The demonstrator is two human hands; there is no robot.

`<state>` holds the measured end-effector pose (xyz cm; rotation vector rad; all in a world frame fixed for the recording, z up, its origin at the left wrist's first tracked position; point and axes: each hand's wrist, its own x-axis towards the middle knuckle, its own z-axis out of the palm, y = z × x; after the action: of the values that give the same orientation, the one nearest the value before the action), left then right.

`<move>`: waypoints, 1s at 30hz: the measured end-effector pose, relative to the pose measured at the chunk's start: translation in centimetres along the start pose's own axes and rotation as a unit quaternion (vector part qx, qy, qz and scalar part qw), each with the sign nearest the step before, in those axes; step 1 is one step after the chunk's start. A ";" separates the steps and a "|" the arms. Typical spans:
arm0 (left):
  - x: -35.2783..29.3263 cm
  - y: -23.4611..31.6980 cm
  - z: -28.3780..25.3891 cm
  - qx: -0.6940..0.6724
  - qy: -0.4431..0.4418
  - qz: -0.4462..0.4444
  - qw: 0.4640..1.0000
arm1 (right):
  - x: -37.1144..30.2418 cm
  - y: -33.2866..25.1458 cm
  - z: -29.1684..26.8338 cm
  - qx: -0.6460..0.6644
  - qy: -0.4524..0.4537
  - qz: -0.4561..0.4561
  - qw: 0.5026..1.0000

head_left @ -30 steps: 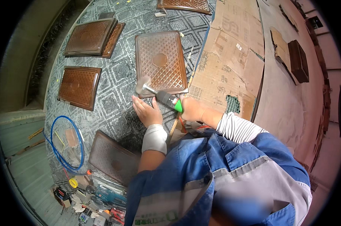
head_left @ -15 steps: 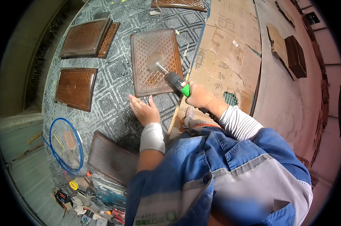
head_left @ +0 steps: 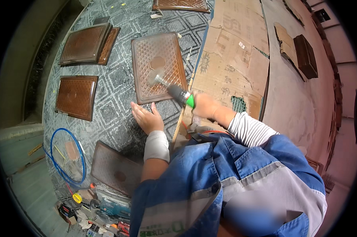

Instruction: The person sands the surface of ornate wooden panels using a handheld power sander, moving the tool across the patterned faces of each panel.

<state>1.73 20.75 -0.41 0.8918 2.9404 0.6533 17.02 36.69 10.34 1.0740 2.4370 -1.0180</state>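
A brown rectangular panel (head_left: 147, 47) with a raised diamond pattern and a round medallion (head_left: 157, 63) lies on the patterned carpet. My right hand (head_left: 204, 106) is wrapped round a black and green handheld rotary power tool (head_left: 177, 93). Its blurred round tip is at the panel just below the medallion; the exact attachment cannot be made out. Dust dulls much of the panel, while the part near the tool looks shinier. My left hand (head_left: 147, 118) is open beside the panel's near edge, fingers stretched and thumb apart; whether it touches the edge is unclear.
More brown panels lie at the left (head_left: 76, 98), stacked at the far left (head_left: 83, 44), and near my left forearm (head_left: 114, 168). Flattened cardboard (head_left: 230, 51) borders the carpet on the right. A coiled blue hose (head_left: 52, 166) and assorted tools (head_left: 111, 205) sit at lower left.
The tool's tip has moved from over the medallion to just below it, toward me. The whole view has shifted slightly; my left hand stays open by the panel's edge.
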 end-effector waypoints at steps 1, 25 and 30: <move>-0.1 -0.1 0.1 0.000 -0.005 -0.003 1.000 | -0.7 -1.0 0.5 -0.006 -0.026 0.004 1.000; -0.4 -0.6 0.8 0.016 0.027 0.022 0.999 | -1.8 -3.5 3.0 0.003 -0.066 0.022 0.998; -0.3 -0.7 1.0 0.018 0.045 0.020 0.999 | -0.1 -0.3 1.6 0.048 0.031 0.044 0.997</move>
<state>1.73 20.43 -1.69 0.9505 3.0305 0.6615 16.86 35.39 9.39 1.2500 2.3875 -1.0977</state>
